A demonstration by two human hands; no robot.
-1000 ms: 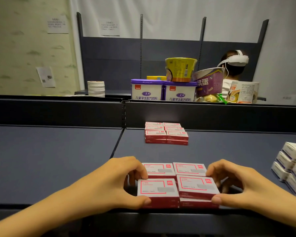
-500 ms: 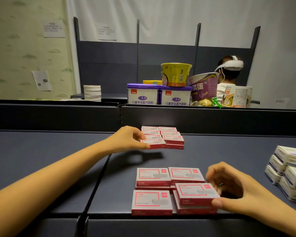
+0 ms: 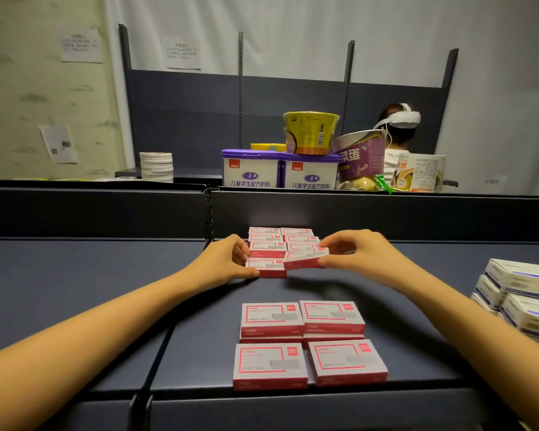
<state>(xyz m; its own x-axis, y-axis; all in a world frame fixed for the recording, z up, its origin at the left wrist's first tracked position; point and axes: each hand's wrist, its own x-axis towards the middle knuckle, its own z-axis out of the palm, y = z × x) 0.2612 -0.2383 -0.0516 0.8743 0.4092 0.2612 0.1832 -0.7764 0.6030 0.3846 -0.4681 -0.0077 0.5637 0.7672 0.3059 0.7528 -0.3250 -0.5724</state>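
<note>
Small red-and-white boxes lie in two groups on the dark blue shelf (image 3: 75, 290). The near group (image 3: 305, 343) sits at the front edge, two rows side by side, the back row stacked. The far group (image 3: 280, 241) is against the back panel. My left hand (image 3: 227, 259) grips one red box (image 3: 266, 267) lying on the shelf at the front left of the far group. My right hand (image 3: 352, 251) pinches another red box (image 3: 305, 259), tilted and slightly raised beside it.
White boxes with blue print (image 3: 523, 293) are stacked at the right edge. Behind the back panel (image 3: 386, 216) stand two purple-lidded tubs (image 3: 280, 169), noodle bowls (image 3: 310, 132), a stack of white discs (image 3: 156, 166) and a person wearing a headset (image 3: 399, 129).
Both hands left the near group and reached to the far one, the left first, then the right. Each carried a red box there. The camera view tilted down slightly.
</note>
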